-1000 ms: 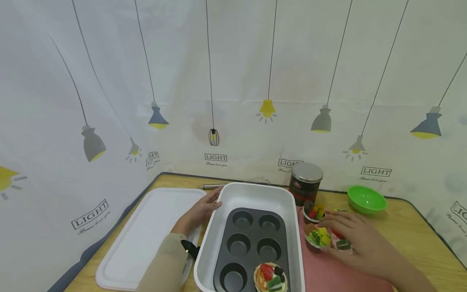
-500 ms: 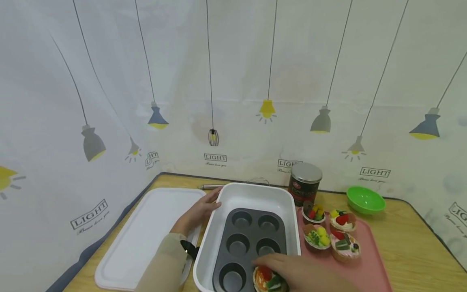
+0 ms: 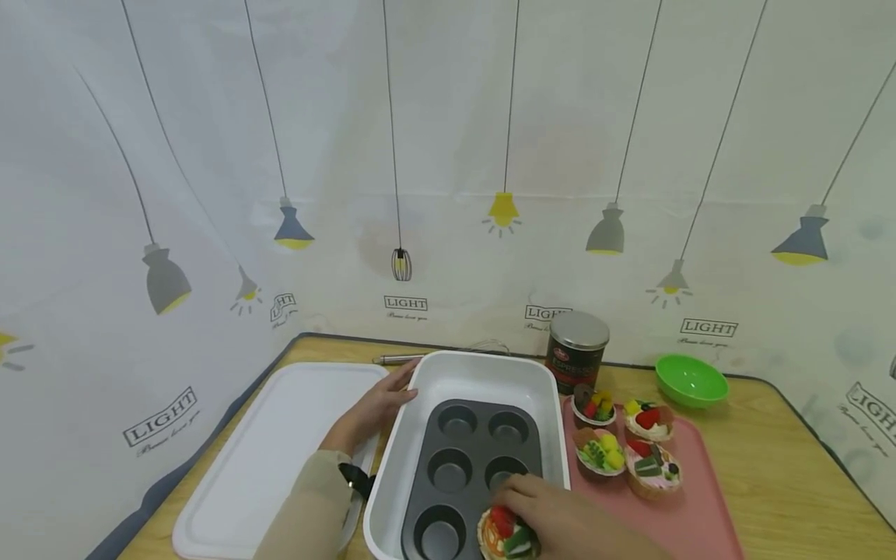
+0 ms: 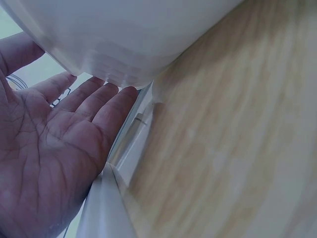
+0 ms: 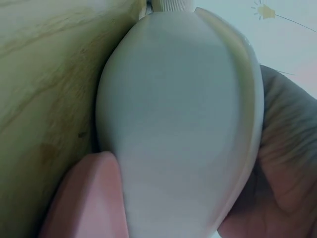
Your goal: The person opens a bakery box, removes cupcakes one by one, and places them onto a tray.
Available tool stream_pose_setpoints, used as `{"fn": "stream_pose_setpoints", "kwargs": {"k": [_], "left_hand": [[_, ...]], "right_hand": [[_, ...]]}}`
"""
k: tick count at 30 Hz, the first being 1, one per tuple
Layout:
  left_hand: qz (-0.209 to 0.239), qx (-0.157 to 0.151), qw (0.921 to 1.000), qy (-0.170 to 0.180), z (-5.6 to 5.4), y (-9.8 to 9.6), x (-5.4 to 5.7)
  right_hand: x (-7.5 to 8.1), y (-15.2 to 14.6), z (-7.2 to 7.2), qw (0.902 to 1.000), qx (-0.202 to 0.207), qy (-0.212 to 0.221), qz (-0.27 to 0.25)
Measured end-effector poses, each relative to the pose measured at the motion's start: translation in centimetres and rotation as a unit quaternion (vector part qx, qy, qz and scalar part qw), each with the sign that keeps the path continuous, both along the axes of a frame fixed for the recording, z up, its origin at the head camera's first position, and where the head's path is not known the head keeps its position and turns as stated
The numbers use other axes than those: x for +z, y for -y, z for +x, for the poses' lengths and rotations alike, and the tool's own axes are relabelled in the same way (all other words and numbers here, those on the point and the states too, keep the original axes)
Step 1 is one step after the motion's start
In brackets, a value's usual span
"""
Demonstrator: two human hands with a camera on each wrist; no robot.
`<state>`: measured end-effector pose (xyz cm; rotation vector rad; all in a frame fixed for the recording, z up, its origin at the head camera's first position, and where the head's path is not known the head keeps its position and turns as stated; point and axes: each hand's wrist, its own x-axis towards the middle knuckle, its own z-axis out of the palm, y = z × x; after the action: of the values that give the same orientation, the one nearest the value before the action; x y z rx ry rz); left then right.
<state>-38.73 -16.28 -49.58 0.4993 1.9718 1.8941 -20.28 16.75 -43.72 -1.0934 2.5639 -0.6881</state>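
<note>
A white rectangular baking dish (image 3: 560,435) stands in the middle, holding a dark muffin tin (image 3: 477,486). A toy-looking fruit tart (image 3: 500,537) with red, orange and green toppings sits at the tin's near right cup. My right hand (image 3: 553,517) grips this tart by its upper right edge, fingers curled; its thumb is hidden in the head view. In the right wrist view the dish wall hides most of that hand's work. My left hand (image 3: 371,408) rests on the dish's far left side, its extended fingers (image 4: 114,104) touching the outer wall.
On a pink tray (image 3: 693,505) at the right stand several fruit-topped cups and tarts (image 3: 654,470). Behind are an espresso tin (image 3: 577,354), a green bowl (image 3: 691,381) and a whisk (image 3: 397,359). A white lid or tray (image 3: 280,451) lies left.
My right hand has moved left from over the pink tray into the baking dish and taken hold of the fruit tart. My left hand keeps its place at the dish.
</note>
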Motion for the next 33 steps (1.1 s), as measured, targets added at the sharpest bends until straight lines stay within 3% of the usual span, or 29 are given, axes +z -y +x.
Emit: {"fn": "stream_pose_setpoints", "kwargs": {"k": [8,18,24,33], "left_hand": [[0.0,0.003,1.0,0.001,-0.1,-0.2,0.5],[-0.006,0.008,0.9999,0.005,0.3,-0.2,0.2],[-0.012,0.009,0.9999,0.005,1.0,-0.1,-0.9],[-0.019,0.014,0.9997,0.0,0.6,-0.1,-0.4]], "right_hand": [[0.1,-0.1,-0.7,0.9999,0.009,-0.012,0.006],[-0.6,-0.4,-1.4,0.9984,0.047,-0.03,-0.001],[-1.3,-0.6,-1.0,0.9975,0.061,-0.037,-0.001],[-0.8,-0.7,-1.0,0.9989,0.034,-0.029,-0.012]]}}
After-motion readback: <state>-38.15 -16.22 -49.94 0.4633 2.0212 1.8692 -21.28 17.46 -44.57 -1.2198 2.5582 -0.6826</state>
